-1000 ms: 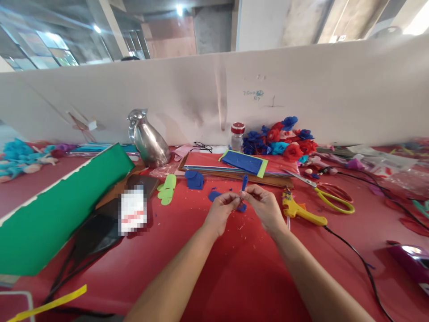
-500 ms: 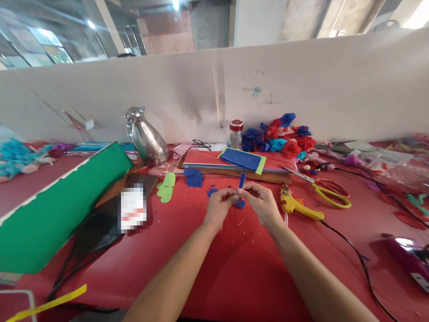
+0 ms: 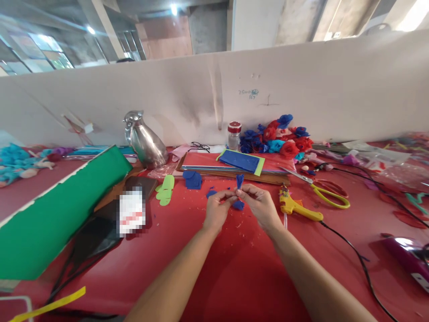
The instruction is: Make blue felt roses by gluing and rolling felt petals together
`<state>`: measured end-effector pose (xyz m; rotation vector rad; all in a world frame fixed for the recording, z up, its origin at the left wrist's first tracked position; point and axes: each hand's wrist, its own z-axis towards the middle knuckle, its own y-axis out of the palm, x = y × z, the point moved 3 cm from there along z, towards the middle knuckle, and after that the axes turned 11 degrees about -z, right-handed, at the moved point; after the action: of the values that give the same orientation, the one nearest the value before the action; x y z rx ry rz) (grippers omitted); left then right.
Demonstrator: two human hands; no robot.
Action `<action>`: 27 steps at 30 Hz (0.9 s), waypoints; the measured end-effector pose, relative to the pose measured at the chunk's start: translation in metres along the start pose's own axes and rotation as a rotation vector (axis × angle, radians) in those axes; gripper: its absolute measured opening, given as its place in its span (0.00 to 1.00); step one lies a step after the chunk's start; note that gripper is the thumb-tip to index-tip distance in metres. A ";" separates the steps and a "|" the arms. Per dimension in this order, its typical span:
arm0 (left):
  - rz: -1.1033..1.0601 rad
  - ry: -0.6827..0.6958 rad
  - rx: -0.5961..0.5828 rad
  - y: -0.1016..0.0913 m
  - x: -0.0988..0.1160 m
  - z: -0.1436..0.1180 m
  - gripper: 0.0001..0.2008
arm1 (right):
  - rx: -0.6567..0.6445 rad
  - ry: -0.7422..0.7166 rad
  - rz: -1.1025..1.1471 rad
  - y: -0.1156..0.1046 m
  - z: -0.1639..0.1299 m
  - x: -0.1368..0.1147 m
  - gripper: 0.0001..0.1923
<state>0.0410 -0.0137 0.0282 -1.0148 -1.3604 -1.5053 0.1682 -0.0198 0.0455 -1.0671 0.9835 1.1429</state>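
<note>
Pinching blue paper petal piece [image 3: 239, 181] between left hand [image 3: 217, 210] and right hand [image 3: 259, 206]; piece now twisted narrower than before, roll tightening.

small blue felt piece [image 3: 239, 180], rolled, upright, pinched above the red table [image 3: 234, 268]

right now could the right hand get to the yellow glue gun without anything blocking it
Probably yes. The right hand pinches a blue paper piece together with the left hand, and the glue gun lies just beside it on bare red table, nothing between. It would need to free its grip first.
</note>
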 end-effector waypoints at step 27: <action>0.014 0.009 -0.021 0.003 0.000 0.001 0.10 | 0.124 -0.108 -0.123 0.001 -0.003 -0.001 0.10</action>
<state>0.0438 -0.0132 0.0291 -1.0273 -1.3311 -1.5147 0.1667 -0.0225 0.0455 -0.9432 0.8803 1.0153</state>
